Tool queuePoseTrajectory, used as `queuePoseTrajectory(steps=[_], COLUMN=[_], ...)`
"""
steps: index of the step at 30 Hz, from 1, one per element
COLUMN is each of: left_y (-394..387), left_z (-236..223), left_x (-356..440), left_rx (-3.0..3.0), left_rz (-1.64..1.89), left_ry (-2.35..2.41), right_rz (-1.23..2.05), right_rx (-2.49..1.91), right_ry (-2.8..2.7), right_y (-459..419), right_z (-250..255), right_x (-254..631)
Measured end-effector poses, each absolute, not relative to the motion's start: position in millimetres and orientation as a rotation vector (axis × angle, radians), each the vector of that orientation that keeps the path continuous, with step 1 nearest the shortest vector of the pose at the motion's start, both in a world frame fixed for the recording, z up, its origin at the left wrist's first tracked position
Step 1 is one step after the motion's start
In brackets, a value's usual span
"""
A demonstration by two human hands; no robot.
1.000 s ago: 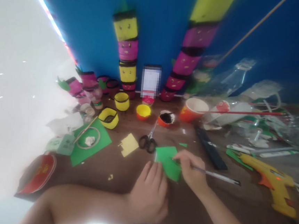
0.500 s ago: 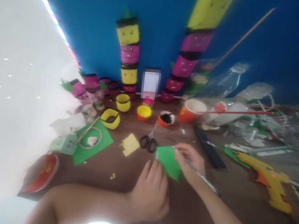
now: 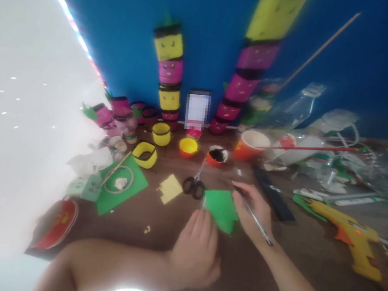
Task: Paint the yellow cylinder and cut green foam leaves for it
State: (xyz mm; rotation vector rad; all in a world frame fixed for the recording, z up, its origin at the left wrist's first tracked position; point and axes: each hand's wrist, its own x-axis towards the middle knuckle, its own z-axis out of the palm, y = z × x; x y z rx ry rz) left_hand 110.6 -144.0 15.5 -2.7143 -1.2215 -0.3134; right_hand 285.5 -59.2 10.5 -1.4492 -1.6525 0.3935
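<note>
A small green piece of paper [image 3: 220,209] lies on the brown tabletop before me. My left hand [image 3: 198,250] presses its fingertips on the paper's lower left edge, fingers close together and bent, thumb hidden. Between the fingers of my right hand [image 3: 254,207] is a slim, silvery pen [image 3: 257,222], its tip at the upper left, raised near the paper's right side. Black-handled scissors [image 3: 193,186] lie just beyond the paper, partly opened. To their left rests a cut yellow paper piece [image 3: 170,189].
A yellow glue gun [image 3: 349,236] and a dark strip [image 3: 274,195] lie at right. Paint cups [image 3: 188,148], yellow rings [image 3: 144,155] and an orange cup [image 3: 250,146] stand behind. Stacked face columns [image 3: 171,71] lean on the blue wall. Clear plastic bottles [image 3: 299,105] crowd the right.
My right hand has moved slightly right, off the green paper, and the pen has swung to a steeper angle. My left hand stays on the paper.
</note>
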Motion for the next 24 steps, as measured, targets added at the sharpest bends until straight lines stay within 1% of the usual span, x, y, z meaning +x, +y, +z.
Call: queuePoseTrajectory(steps=[2,5,15,17,19,22,24], left_y=[-143.9,-144.0,-145.9,-145.8,-145.7,-146.2,-146.8], left_z=[16.0,16.3,14.0,13.3,12.7,11.8,10.9], left_x=[110.6,110.9,112.0,111.7,111.6,111.9,112.2], left_rx=[-2.711,-2.711,-2.709,-2.697,-2.694,-2.701,-2.71], left_rz=[-0.316,-0.308,-0.327,-0.347,-0.353,-0.34,-0.325], left_ry=[-1.216,-1.22,-1.256,-1.251,-1.251,-1.264,-1.282], right_rz=[0.314,0.249,0.22,0.182,0.065,-0.138,-0.191], right_rx=[-1.481,-1.413,-1.408,-1.505,-1.728,-1.994,-2.095], right_ry=[-1.709,-1.912,-2.29,-2.262,-2.103,-1.832,-1.739], right_y=[-56.7,-51.0,-42.2,-45.2,-44.7,-33.4,-20.9], right_z=[8.5,6.9,15.3,22.1,34.8,61.4,77.5], right_x=[289.3,299.1,331.4,345.2,374.6,443.7,490.6])
